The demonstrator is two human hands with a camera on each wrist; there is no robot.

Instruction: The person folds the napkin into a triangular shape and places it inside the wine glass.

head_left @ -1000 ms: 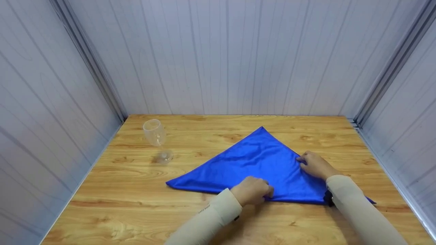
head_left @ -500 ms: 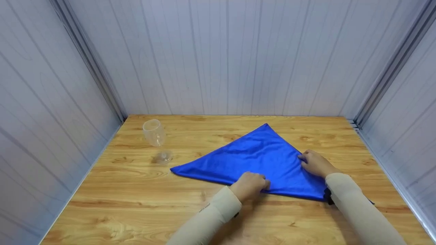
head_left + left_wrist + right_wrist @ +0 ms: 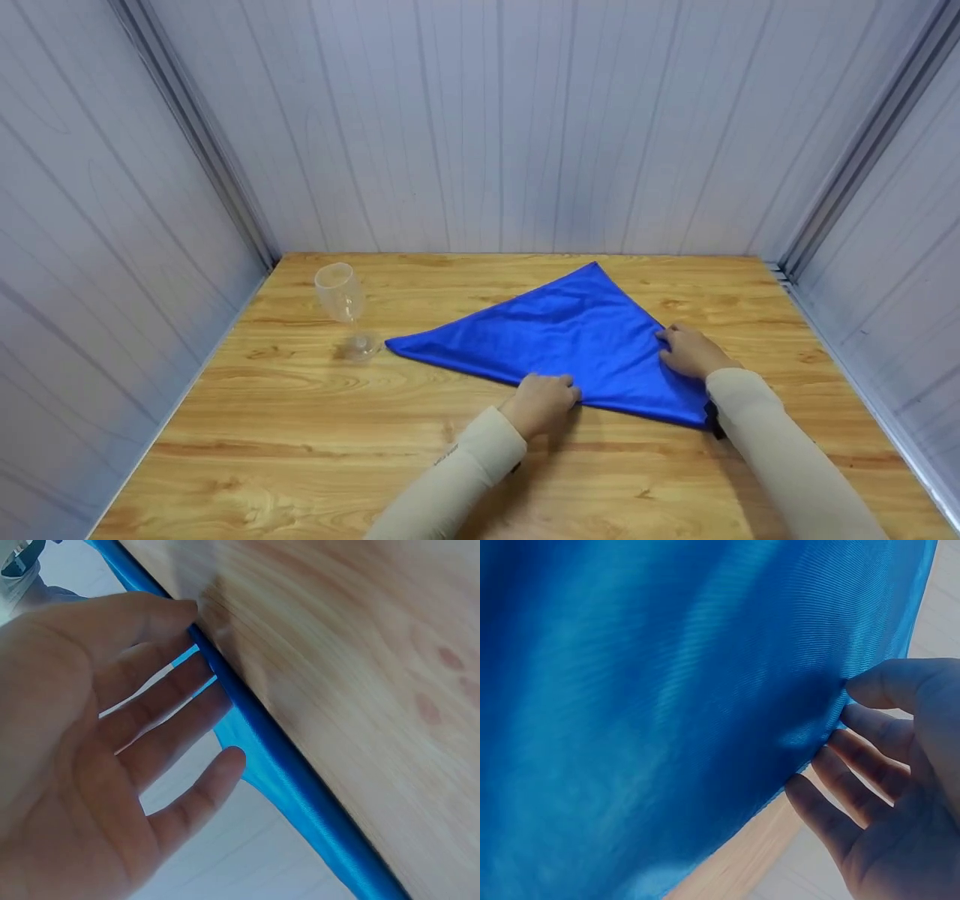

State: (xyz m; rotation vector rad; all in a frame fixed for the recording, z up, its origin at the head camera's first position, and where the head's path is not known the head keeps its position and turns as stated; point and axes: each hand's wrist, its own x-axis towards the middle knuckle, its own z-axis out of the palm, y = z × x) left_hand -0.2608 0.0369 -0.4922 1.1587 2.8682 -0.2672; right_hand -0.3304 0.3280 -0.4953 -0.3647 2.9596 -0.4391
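A shiny blue cloth (image 3: pixel 555 337), folded into a triangle, lies on the wooden table with its top point towards the back wall. My left hand (image 3: pixel 538 401) pinches the long near edge around its middle; the left wrist view has the thumb on one side of the rolled fold (image 3: pixel 277 750) and fingers on the other. At the right slanting edge, my right hand (image 3: pixel 688 351) grips the cloth, thumb and fingertips right on the hem in the right wrist view. The right forearm covers the cloth's right corner.
A clear stemmed wine glass (image 3: pixel 341 294) stands upright on the table (image 3: pixel 300 450) at the left, its foot just beyond the cloth's left tip. White panelled walls (image 3: pixel 480 135) enclose the back and both sides.
Both hands have shifted the cloth away from me. Its left tip has swung backward and right, close to the glass's foot, and its top point has moved back and right.
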